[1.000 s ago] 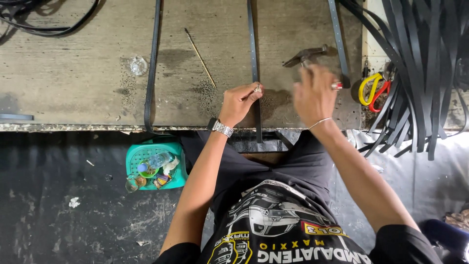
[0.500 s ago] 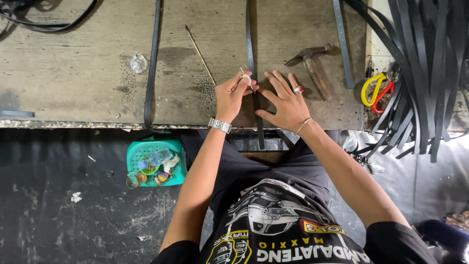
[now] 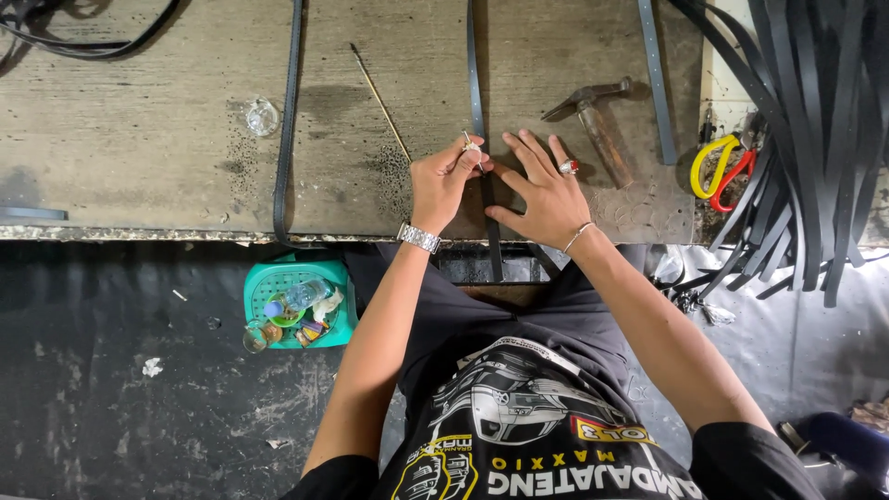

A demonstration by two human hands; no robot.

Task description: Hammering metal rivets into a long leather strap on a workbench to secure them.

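A long dark strap [image 3: 476, 83] runs down the worn workbench [image 3: 167, 139] and over its near edge. My left hand [image 3: 444, 181] pinches a small metal punch upright on the strap. Beside it, my right hand [image 3: 542, 190] lies flat with fingers spread, pressing on the strap and the bench. It holds nothing. A hammer [image 3: 597, 120] lies on the bench just beyond my right hand.
Another dark strap [image 3: 289, 111] hangs over the bench edge at the left, and a thin stick [image 3: 380, 88] lies between them. A grey strap [image 3: 654, 83], yellow and red scissors [image 3: 718, 167] and a bundle of black straps [image 3: 815, 139] sit right. A green basket [image 3: 301, 301] stands below.
My right hand put down the hammer, which lies on the bench, and came left to press flat beside my left hand on the strap.
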